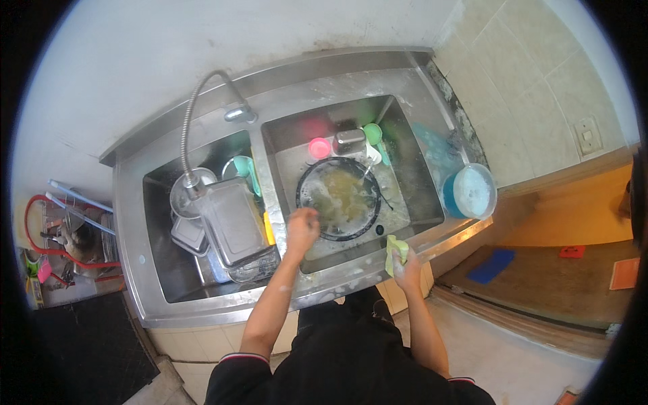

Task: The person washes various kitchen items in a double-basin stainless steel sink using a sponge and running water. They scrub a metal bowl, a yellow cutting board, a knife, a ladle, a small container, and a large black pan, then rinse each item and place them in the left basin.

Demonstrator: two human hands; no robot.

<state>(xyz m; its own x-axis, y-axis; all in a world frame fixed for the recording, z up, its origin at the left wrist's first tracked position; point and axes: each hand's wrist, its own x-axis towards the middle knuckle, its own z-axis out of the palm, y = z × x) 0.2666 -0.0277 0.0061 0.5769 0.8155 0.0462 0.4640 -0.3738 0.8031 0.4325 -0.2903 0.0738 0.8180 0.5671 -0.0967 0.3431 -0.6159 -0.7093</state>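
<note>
In the right basin of a stainless steel sink (410, 223) lies a round, black-rimmed pan (344, 202) full of cloudy, foamy water. My left hand (304, 232) is at the pan's near left rim, fingers curled. Whether it grips the rim or only hovers there I cannot tell. A light green sponge (395, 253) is held in my right hand (408, 268), above the sink's front edge. Behind the pan are a pink cup (319, 148), a small metal container (350, 142) and a green scoop (373, 133). A utensil handle (368, 171) leans at the pan's far right rim.
Metal trays (235, 223), a round metal lid (190, 195) and a turquoise scoop (244, 166) crowd the left basin. The flexible spout of a faucet (186, 121) hangs over it. A clear tub of foamy blue liquid (472, 192) stands on the right ledge.
</note>
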